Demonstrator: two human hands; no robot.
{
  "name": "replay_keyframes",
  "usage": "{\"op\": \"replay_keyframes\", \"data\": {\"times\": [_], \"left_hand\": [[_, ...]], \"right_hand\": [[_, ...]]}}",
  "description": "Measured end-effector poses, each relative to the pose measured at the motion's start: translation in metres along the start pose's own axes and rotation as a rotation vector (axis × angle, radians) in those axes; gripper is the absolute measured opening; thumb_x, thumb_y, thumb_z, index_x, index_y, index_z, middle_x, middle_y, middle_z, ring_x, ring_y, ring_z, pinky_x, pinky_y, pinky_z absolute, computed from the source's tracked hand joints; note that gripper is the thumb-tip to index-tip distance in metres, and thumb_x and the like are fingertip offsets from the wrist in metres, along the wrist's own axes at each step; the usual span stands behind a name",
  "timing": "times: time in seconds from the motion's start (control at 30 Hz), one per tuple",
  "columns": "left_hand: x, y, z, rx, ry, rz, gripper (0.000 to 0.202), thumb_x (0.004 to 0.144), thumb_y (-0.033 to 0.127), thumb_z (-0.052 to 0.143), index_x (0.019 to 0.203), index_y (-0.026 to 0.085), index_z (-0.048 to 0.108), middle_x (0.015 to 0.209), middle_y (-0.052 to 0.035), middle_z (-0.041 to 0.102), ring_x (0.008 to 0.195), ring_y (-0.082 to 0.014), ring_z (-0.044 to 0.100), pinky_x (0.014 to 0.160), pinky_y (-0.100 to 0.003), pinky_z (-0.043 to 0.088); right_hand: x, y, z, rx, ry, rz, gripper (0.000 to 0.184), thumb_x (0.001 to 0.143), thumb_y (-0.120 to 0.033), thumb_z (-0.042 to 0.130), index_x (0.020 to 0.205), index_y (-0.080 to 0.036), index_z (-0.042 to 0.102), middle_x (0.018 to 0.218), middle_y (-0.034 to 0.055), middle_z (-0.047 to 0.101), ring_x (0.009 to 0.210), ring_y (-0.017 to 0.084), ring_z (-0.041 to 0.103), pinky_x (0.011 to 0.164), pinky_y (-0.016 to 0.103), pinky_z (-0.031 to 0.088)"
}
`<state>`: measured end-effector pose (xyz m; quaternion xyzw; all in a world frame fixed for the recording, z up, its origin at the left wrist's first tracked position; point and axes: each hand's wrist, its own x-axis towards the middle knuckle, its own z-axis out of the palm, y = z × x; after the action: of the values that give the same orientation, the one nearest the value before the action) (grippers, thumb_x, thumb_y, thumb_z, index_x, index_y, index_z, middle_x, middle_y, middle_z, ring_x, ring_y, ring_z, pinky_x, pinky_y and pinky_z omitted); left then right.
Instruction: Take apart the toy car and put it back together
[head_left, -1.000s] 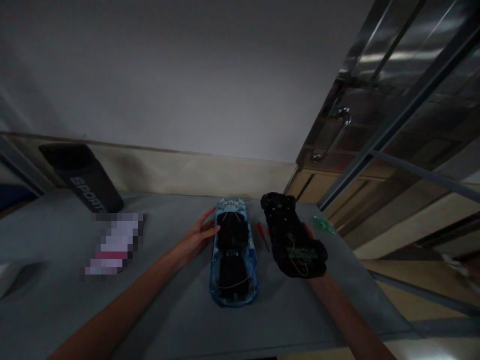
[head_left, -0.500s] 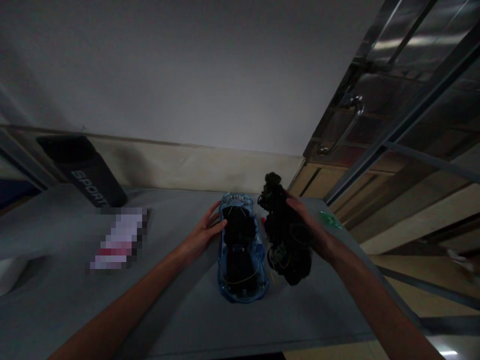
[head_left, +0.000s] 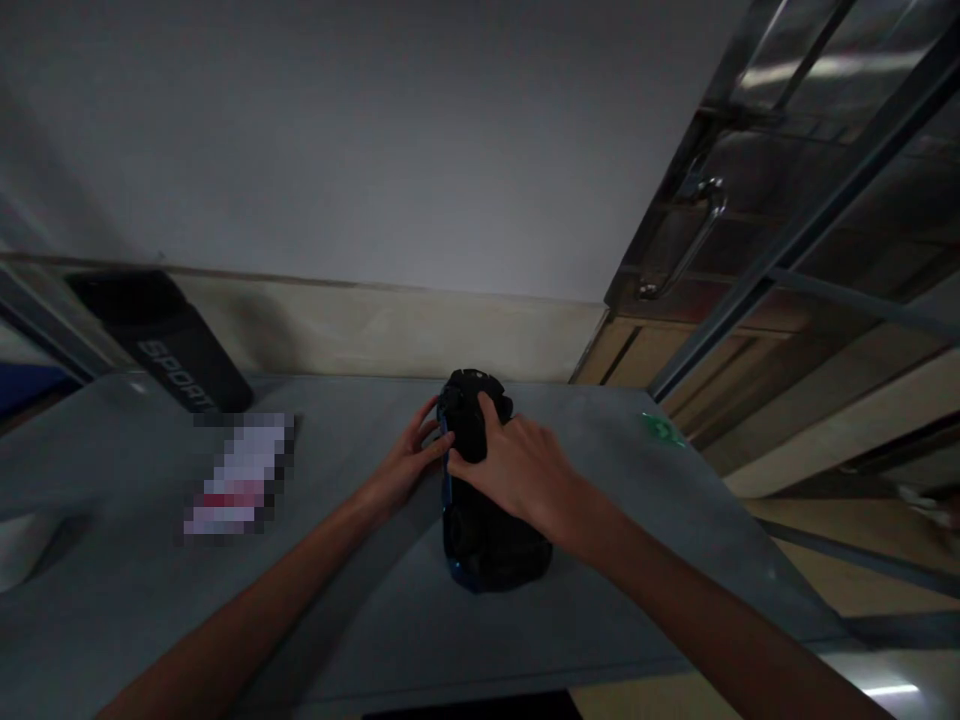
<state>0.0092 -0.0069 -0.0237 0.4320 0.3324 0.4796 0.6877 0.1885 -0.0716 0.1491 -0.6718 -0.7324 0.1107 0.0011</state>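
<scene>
On the grey table lies a blue toy car body (head_left: 466, 577), mostly hidden beneath a black toy car chassis (head_left: 491, 540). The chassis sits over the body with its black underside up, and only a strip of blue shows along the left and near edges. My left hand (head_left: 412, 455) grips the left side of the body, thumb bent over the edge. From the right, my right hand (head_left: 517, 455) lies over the chassis, its thumb and index finger gripping it near the far half. How tightly the two parts fit together cannot be seen.
A dark bottle marked SPORT (head_left: 169, 345) stands at the back left, beside a blurred-out flat item (head_left: 244, 470). A white rounded object (head_left: 22, 550) is at the left edge. Green plastic (head_left: 661, 428) lies near the table's right edge, by a metal frame (head_left: 720, 320).
My right hand has brought the black chassis leftward from beside the body and turned it onto the blue car body. My left hand has stayed at the body's left side.
</scene>
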Motion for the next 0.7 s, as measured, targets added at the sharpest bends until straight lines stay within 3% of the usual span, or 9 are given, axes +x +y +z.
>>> {"op": "replay_keyframes", "data": {"times": [0.13, 0.23, 0.37, 0.5, 0.6, 0.7], "left_hand": [[-0.001, 0.003, -0.002, -0.01, 0.005, -0.021, 0.109, 0.091, 0.048, 0.11, 0.187, 0.042, 0.059, 0.174, -0.0139, 0.077, 0.155, -0.0412, 0.077, 0.125, -0.051, 0.064], [-0.002, 0.008, -0.002, -0.034, 0.007, -0.096, 0.102, 0.095, 0.054, 0.105, 0.187, 0.044, 0.061, 0.173, -0.0116, 0.08, 0.152, -0.0381, 0.079, 0.123, -0.048, 0.064], [-0.004, 0.013, -0.001, -0.013, 0.025, -0.13, 0.102, 0.093, 0.051, 0.106, 0.185, 0.044, 0.063, 0.177, -0.0112, 0.076, 0.156, -0.0403, 0.077, 0.123, -0.048, 0.065], [-0.005, 0.009, -0.002, 0.013, 0.053, -0.121, 0.107, 0.086, 0.039, 0.109, 0.183, 0.045, 0.064, 0.19, -0.0101, 0.065, 0.167, -0.043, 0.069, 0.127, -0.048, 0.063], [-0.007, 0.008, -0.006, 0.023, 0.061, -0.12, 0.104, 0.089, 0.036, 0.106, 0.183, 0.045, 0.064, 0.193, -0.0099, 0.062, 0.167, -0.0423, 0.069, 0.129, -0.05, 0.062], [-0.01, 0.009, -0.008, 0.027, 0.031, -0.13, 0.094, 0.094, 0.035, 0.103, 0.18, 0.048, 0.069, 0.192, -0.0068, 0.065, 0.168, -0.0428, 0.069, 0.129, -0.052, 0.063]], "right_hand": [[-0.002, 0.0, 0.001, -0.066, -0.029, -0.022, 0.068, 0.124, -0.058, 0.063, 0.171, -0.009, 0.064, 0.138, 0.0303, 0.09, 0.134, 0.046, 0.089, 0.107, 0.05, 0.068], [0.006, 0.024, 0.008, -0.084, -0.008, -0.075, 0.069, 0.128, -0.06, 0.057, 0.176, -0.011, 0.062, 0.141, 0.0309, 0.089, 0.132, 0.047, 0.089, 0.106, 0.054, 0.069], [0.035, 0.082, 0.032, 0.109, 0.08, -0.275, 0.052, 0.125, -0.03, 0.056, 0.175, -0.02, 0.059, 0.14, 0.0216, 0.089, 0.119, 0.035, 0.09, 0.102, 0.046, 0.068], [0.064, 0.137, 0.055, 0.61, 0.07, -0.329, 0.039, 0.119, -0.046, 0.065, 0.152, -0.026, 0.064, 0.101, 0.0013, 0.083, 0.082, 0.023, 0.079, 0.082, 0.037, 0.064], [0.071, 0.163, 0.064, 0.671, 0.077, -0.338, 0.02, 0.116, -0.046, 0.067, 0.119, -0.027, 0.073, 0.088, 0.0002, 0.077, 0.083, 0.024, 0.075, 0.083, 0.037, 0.061], [0.068, 0.177, 0.07, 0.609, -0.046, -0.385, 0.017, 0.111, -0.04, 0.075, 0.099, -0.027, 0.077, 0.089, 0.0024, 0.081, 0.086, 0.024, 0.076, 0.086, 0.038, 0.061]]}}
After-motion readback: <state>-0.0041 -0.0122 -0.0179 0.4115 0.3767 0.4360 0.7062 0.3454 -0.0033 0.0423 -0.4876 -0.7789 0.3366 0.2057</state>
